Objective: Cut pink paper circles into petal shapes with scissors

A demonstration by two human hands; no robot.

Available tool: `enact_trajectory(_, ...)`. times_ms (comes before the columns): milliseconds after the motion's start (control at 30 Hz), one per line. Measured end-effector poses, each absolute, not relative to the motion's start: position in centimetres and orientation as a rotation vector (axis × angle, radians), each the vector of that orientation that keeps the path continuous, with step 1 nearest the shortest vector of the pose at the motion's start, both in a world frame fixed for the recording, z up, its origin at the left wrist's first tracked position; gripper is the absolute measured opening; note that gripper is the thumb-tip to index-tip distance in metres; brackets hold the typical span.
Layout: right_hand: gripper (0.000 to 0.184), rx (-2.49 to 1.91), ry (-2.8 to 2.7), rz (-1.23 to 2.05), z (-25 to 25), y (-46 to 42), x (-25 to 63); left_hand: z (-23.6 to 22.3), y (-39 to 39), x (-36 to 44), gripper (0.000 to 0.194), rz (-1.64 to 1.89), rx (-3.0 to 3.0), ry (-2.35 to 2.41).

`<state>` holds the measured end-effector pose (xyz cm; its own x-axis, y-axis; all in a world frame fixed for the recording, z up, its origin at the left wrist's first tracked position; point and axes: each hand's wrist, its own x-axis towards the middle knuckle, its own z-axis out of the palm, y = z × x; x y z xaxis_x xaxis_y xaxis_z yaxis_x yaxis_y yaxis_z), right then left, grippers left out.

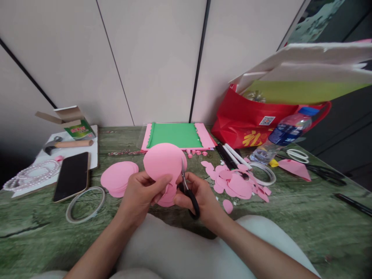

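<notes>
My left hand [142, 190] pinches the lower edge of a round pink paper disc [162, 161], held up above the table. In my right hand [196, 193] is a pair of scissors [190, 199] with black handles, the blades pointing up along the disc's right edge. Whether the blades are cutting into the paper I cannot tell. Below my hands lie more pink paper pieces [167, 199], partly hidden. A stack of pink paper circles [119, 176] rests left of my left hand. Loose pink paper scraps [235, 182] are heaped to the right of my right hand.
Farther back lie green paper sheets [174, 135]. At left are a phone [72, 176], a tape roll [85, 205], a hammer [69, 143] and a bead string [35, 174]. A red bag [238, 120], water bottle [286, 133], another tape roll [271, 176] and black scissors [327, 172] occupy the right.
</notes>
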<state>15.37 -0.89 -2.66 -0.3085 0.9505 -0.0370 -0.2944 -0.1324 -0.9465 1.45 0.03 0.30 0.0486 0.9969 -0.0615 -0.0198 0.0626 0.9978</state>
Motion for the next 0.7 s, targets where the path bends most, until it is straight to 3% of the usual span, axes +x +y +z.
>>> enact_trajectory(400, 0.036, -0.951, -1.165, 1.577, -3.2, -0.89, 15.31, 0.51, -0.18, 1.07, 0.026, 1.163, 1.097, 1.088)
enact_trajectory(700, 0.039, -0.953, -1.151, 1.588, -3.36, -1.26, 14.62, 0.39, 0.16, 1.0, 0.025, 1.096, 0.959, 0.993)
